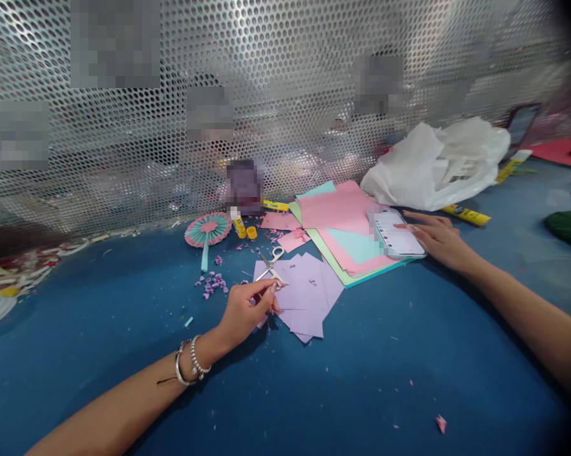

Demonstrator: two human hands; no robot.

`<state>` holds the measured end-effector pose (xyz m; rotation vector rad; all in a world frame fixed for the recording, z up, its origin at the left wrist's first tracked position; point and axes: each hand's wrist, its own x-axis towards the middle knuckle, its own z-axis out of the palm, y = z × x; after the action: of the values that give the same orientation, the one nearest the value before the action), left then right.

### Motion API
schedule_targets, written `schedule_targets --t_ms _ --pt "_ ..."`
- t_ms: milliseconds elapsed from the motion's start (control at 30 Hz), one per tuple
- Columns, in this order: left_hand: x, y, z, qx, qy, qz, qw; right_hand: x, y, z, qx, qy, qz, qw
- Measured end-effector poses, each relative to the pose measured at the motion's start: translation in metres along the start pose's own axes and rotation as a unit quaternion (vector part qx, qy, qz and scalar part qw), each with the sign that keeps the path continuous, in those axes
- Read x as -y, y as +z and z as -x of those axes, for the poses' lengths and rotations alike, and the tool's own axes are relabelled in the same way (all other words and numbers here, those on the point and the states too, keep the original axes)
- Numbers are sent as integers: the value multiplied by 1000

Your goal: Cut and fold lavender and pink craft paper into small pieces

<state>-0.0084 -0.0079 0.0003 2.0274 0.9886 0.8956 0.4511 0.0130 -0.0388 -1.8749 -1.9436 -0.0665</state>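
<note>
My left hand (252,303) is closed in a pinch over the purple paper sheets (309,304). Whatever is between its fingertips is too small to make out. White-handled scissors (269,265) lie with spread blades just beyond, one handle loop right by those fingertips. My right hand (437,239) has its fingers stretched out, one of them touching the lit screen of a phone (399,233). The phone rests on a stack of pink paper (337,209) with green and blue sheets. Small crumpled purple paper bits (214,285) lie left of the scissors.
A pleated paper fan (208,230) lies near the perforated metal screen (147,152). Beside it stand an uncapped glue stick (239,226) and its yellow cap (252,232). A white plastic bag (437,166) and a yellow tube (468,215) are at the back right of the blue table (361,380).
</note>
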Motion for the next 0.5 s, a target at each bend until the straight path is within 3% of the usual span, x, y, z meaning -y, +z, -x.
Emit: schedule_targets --t_ms 267,500 --pt "0 1 -1 -5 7 0 1000 15 -8 2 -66 -31 -3 997" --pt "1 0 -1 -2 5 -6 1000 19 -10 2 -102 -9 -19 995"
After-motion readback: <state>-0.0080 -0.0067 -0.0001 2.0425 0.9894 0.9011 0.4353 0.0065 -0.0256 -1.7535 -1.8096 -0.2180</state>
